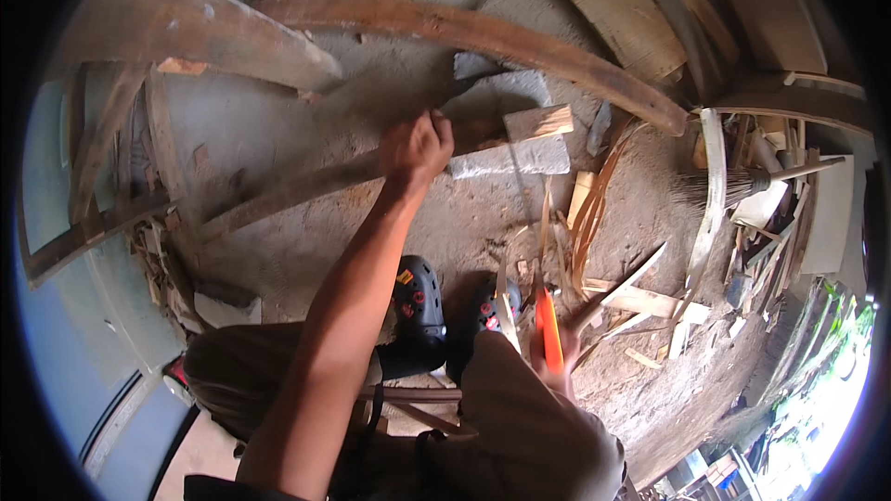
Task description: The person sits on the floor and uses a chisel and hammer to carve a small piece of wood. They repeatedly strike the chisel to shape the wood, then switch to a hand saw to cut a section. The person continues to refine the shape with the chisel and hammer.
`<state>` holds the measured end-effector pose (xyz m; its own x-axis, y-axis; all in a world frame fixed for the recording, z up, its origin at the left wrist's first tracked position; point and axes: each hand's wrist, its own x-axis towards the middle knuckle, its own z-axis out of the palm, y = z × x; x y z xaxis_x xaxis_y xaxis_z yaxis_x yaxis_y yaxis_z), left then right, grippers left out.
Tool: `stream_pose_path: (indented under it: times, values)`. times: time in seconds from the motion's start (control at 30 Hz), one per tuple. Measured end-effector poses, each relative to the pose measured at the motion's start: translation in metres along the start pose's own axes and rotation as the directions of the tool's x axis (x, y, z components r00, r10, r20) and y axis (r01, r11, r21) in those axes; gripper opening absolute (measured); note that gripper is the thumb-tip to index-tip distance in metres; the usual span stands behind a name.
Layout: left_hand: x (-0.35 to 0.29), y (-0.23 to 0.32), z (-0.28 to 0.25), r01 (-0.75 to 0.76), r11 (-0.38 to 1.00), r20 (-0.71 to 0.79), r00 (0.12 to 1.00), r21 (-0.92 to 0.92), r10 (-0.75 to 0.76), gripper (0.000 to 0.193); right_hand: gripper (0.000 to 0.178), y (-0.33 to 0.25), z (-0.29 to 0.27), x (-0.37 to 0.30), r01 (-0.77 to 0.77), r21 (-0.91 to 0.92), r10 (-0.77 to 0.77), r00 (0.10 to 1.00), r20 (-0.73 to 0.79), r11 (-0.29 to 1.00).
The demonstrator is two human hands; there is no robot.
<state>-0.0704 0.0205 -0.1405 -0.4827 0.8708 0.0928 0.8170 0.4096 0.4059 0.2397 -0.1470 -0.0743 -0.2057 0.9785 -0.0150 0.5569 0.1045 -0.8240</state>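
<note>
A long wooden plank (311, 187) slants across the ground in front of me. Its far right end lies on a grey stone block (520, 160), where the pale sawn tip catches the light. My left hand (418, 147) is closed on the plank, a little left of the block; its fingertips are partly hidden. Low on the right, my right hand (562, 366) is wrapped around the orange handle of a handsaw (549, 329). The thin blade points away from me toward the plank's end. It is seen nearly edge-on and blurred, so whether it touches the wood cannot be told.
A curved brown beam (445, 26) lies beyond the block. At the left, a heavy board (186, 23) rests over timber supports. Wood strips and offcuts (650, 301) litter the dirt floor to the right, near a twig broom (733, 184). My feet wear black clogs (419, 301).
</note>
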Motion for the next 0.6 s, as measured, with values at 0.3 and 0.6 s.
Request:
stream_pose_path:
  times: [0.3,0.6]
  values:
    - [0.0,-0.002,-0.001,0.045,0.999,0.141,0.989,-0.007,-0.043,0.035,0.012,-0.037,0.009,0.056,-0.061,-0.014,0.062,0.962,0.265,0.998]
    - [-0.005,-0.002,0.004,-0.013,0.999,0.003,1.0,0.034,0.013,0.033,0.022,-0.041,-0.06,-0.008,0.081,-0.056,-0.07,0.982,0.178,0.995]
